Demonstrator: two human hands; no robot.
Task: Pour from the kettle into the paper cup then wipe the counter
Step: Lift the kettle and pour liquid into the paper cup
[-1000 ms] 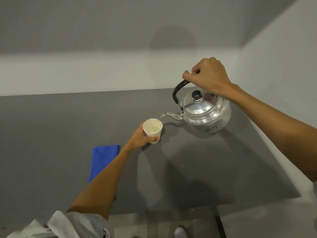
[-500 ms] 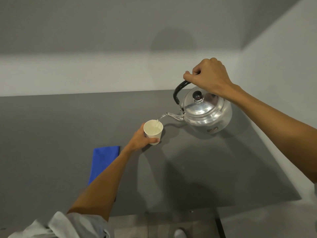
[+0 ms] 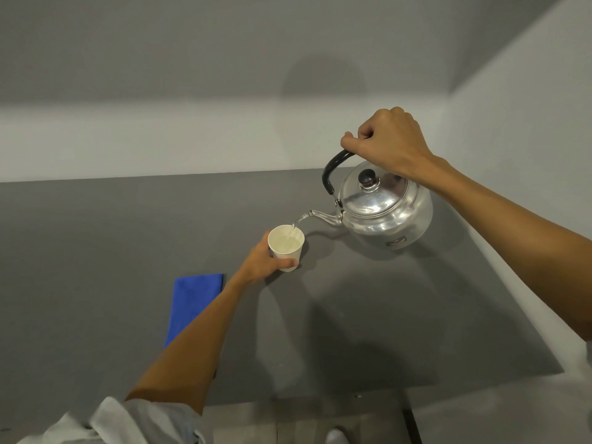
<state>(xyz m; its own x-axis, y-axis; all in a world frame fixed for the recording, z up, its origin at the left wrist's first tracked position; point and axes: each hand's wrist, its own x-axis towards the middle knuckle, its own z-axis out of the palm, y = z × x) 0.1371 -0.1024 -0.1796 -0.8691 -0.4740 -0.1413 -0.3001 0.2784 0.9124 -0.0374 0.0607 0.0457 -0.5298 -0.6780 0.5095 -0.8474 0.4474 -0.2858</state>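
A shiny metal kettle (image 3: 386, 213) with a black knob and black handle hangs tilted above the dark grey counter (image 3: 368, 315). My right hand (image 3: 389, 141) grips its handle from above. A thin stream of water runs from the spout into a white paper cup (image 3: 286, 246) standing on the counter. My left hand (image 3: 261, 264) is wrapped around the cup's near left side. A folded blue cloth (image 3: 193, 302) lies on the counter to the left, partly hidden by my left forearm.
Grey walls close the counter at the back and on the right. The counter's front edge runs near the bottom, with the floor and a shoe tip (image 3: 336, 437) below it.
The kettle and cup stay almost in place while the pour continues. The water level in the cup looks a little higher.
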